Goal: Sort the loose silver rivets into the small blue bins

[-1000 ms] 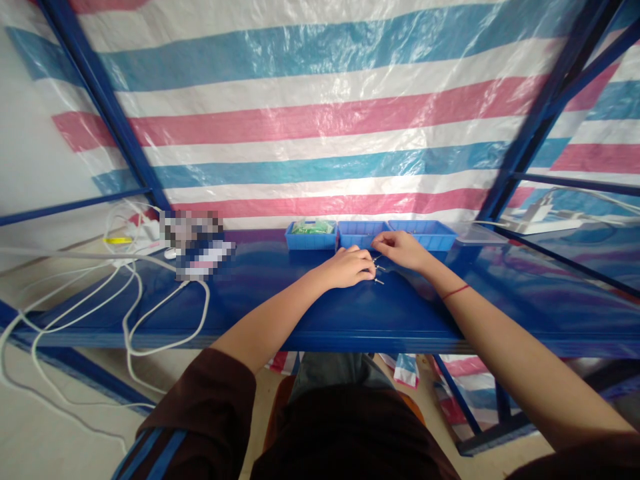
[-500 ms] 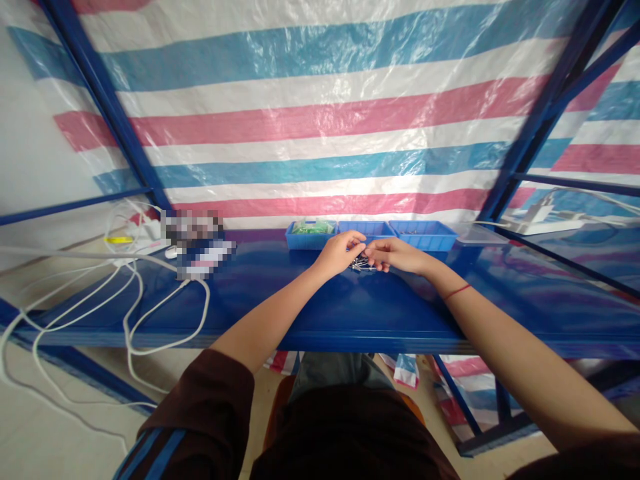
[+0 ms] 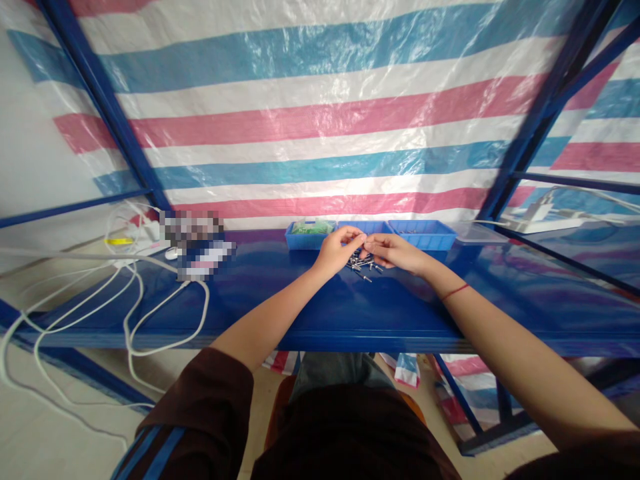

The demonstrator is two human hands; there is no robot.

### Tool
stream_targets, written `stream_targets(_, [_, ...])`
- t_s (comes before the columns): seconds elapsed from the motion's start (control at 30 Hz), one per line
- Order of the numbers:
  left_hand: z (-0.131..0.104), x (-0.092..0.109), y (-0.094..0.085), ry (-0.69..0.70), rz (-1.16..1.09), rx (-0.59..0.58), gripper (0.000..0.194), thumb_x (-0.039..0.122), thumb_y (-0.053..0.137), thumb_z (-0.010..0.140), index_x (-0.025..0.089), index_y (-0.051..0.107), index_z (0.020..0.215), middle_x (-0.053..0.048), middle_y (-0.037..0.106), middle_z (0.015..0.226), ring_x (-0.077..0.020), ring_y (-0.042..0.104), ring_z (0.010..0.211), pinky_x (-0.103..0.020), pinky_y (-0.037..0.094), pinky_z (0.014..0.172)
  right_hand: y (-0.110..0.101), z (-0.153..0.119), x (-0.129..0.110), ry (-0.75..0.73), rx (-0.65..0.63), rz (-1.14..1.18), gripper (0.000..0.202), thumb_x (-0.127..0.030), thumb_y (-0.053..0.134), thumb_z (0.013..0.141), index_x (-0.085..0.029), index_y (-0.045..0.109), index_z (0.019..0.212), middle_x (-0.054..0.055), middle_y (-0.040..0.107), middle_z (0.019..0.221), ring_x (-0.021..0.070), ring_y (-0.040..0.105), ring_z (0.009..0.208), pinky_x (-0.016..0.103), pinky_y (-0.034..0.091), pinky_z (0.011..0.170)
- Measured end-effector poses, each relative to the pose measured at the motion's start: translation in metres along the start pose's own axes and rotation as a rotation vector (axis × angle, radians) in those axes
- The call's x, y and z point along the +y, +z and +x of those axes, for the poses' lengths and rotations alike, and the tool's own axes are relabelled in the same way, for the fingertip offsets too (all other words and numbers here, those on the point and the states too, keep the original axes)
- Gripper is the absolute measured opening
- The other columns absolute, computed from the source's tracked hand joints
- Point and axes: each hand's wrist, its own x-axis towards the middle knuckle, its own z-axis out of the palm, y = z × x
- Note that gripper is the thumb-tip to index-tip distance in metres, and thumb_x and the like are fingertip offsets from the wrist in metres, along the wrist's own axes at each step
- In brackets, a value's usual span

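Above a small pile of thin metal pieces like screws or rivets [image 3: 364,265], my two hands meet at the fingertips. My left hand [image 3: 341,249] is closed in a pinch, thumb against the fingers. Its fingertips touch those of my right hand [image 3: 391,251], which is pinched too. Whatever lies between the fingers is too small and hidden to make out. The pile rests on the blue table [image 3: 320,313], partly covered by both hands. Just behind them stands the middle blue bin [image 3: 363,229].
A left bin [image 3: 310,240] holds green bagged items, and a right bin [image 3: 425,239] has small pieces inside. A clear lid [image 3: 480,232] lies beside it. White cables [image 3: 135,313] hang over the table's left front edge. A power strip [image 3: 545,217] sits far right.
My hands have come together so that the fingertips touch, and the right hand has risen slightly off the pile. More of the metal pieces now show below them.
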Motion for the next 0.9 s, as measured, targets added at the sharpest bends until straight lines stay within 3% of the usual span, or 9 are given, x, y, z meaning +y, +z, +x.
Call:
stream_targets(0.23, [0.004, -0.007, -0.001, 0.005, 0.029, 0.014, 0.019, 0.031, 0.059, 0.079, 0.016, 0.063, 0.09, -0.004, 0.067, 0.088, -0.0133, 0.061, 0.078, -0.025, 0.045, 0.072, -0.003, 0.005, 0.008, -0.094, 0.166, 0.022, 0.034, -0.045, 0.064, 0.071, -0.016, 0.056, 0.087, 0.002, 0.06, 0.078, 0.0058, 0.041, 0.048, 0.021, 0.027, 0.04])
stream_targets(0.53, [0.005, -0.007, -0.002, -0.019, 0.037, 0.029, 0.017, 0.027, 0.058, 0.08, 0.016, 0.063, 0.092, -0.004, 0.066, 0.091, -0.0128, 0.06, 0.078, -0.025, 0.045, 0.074, -0.003, 0.005, 0.003, -0.122, 0.335, 0.05, 0.033, -0.042, 0.067, 0.067, -0.016, 0.06, 0.086, 0.001, 0.062, 0.069, 0.006, 0.037, 0.043, 0.022, 0.026, 0.04])
stream_targets(0.8, [0.005, -0.007, -0.002, -0.134, 0.14, -0.053, 0.02, 0.028, 0.052, 0.084, 0.014, 0.059, 0.096, -0.005, 0.065, 0.087, -0.0134, 0.059, 0.077, -0.027, 0.046, 0.076, -0.004, 0.009, 0.008, -0.235, 0.416, -0.278, 0.031, -0.045, 0.056, 0.077, -0.016, 0.058, 0.068, 0.002, 0.059, 0.059, 0.0117, 0.049, 0.054, 0.026, 0.039, 0.056])
stream_targets(0.9, [0.0, -0.001, -0.004, -0.133, 0.304, -0.11, 0.031, 0.031, 0.051, 0.084, 0.015, 0.054, 0.111, -0.004, 0.064, 0.085, -0.0127, 0.058, 0.07, -0.028, 0.046, 0.073, -0.017, 0.012, 0.015, -0.188, 0.616, -0.324, 0.035, -0.047, 0.053, 0.079, -0.016, 0.056, 0.062, 0.002, 0.056, 0.055, 0.0115, 0.047, 0.052, 0.026, 0.037, 0.054])
